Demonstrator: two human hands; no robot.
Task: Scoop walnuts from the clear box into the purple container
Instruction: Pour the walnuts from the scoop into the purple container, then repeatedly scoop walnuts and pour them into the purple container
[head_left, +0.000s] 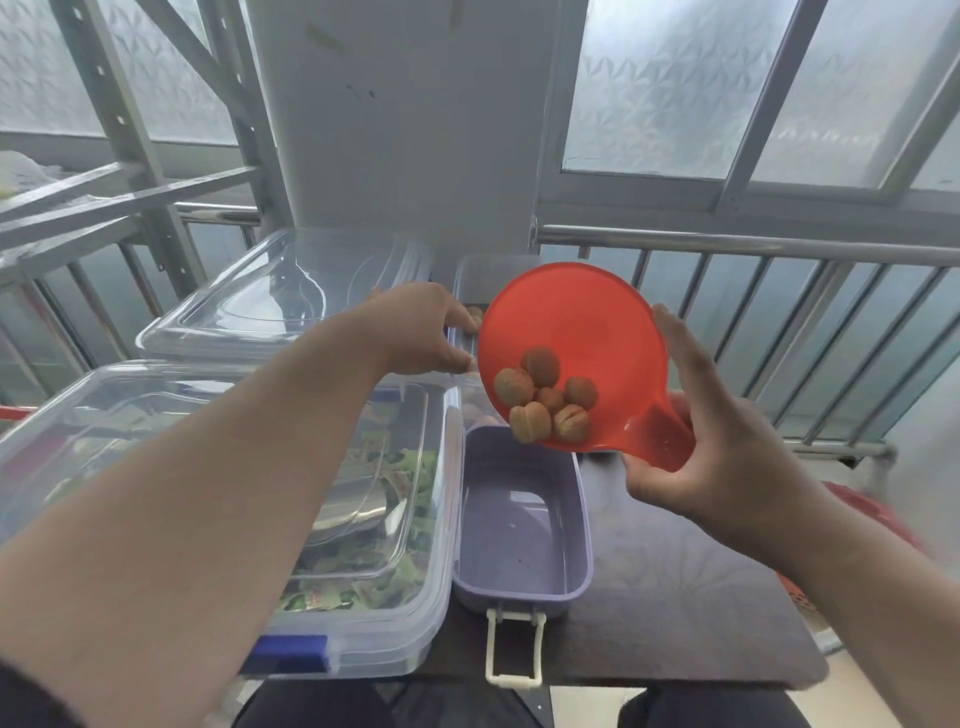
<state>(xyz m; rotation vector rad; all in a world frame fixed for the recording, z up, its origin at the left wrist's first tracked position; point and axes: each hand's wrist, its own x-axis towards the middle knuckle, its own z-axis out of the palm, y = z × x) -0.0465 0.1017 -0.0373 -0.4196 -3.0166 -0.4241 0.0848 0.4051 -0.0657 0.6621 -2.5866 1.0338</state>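
Centrally, the right hand (711, 441) is curled around the short handle of a red scoop (571, 358), thumb on the near side of the handle and fingers reaching up along the bowl's right rim. Six walnuts (545, 395) lie bunched in the lower part of the tilted bowl, just beside the handle; the lowest two sit at the bowl's lip. Directly below that lip stands the purple container (584, 540), open, its interior holding no walnuts apart from a few dark specks, with a cream latch (514, 649) hanging from its near end. Beyond the purple container, mostly hidden behind the scoop, lies the clear box (470, 280), where one more walnut shows at its left edge. The left hand (421, 332) grips that left edge, fingers curled over the rim and thumb below. Left of the purple container, touching its side, sits a lidded clear bin (415, 597) with a blue clip, holding green packets; the left forearm crosses above it. Farther back from the purple container on that side rests a second clear lid (291, 291). All stand on a dark table (675, 597).
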